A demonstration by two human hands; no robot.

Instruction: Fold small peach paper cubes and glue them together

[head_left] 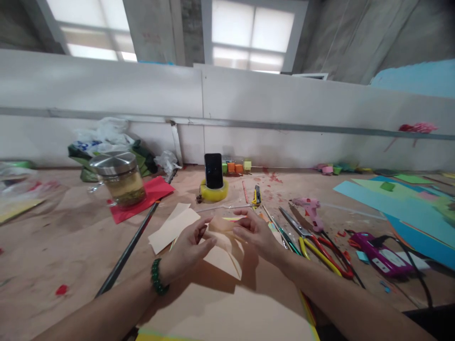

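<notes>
While the forearms reach in from both lower corners, the left hand (190,246) and right hand (259,237) face each other with a gap between them, fingers bent, at a small, thin peach paper piece (221,223). The piece lies between the fingertips, which meet its two sides; whether either hand pinches it firmly cannot be told. Below it, a pale peach sheet (227,262) points one corner towards the wearer, above a broad peach sheet (227,315) at the near edge. A green beaded bracelet (159,277) rings the left wrist.

Left of the hands: flat cream paper rectangles (172,227) and — farther out — a steel-lidded glass jar (126,187) on bright red paper (159,190). Right: long metal scissors with red handles (295,222), a pink plastic glue gun (310,210) and a purple plastic device (382,258). Beyond: a black phone (213,169), upright at a yellow tape roll (213,193).
</notes>
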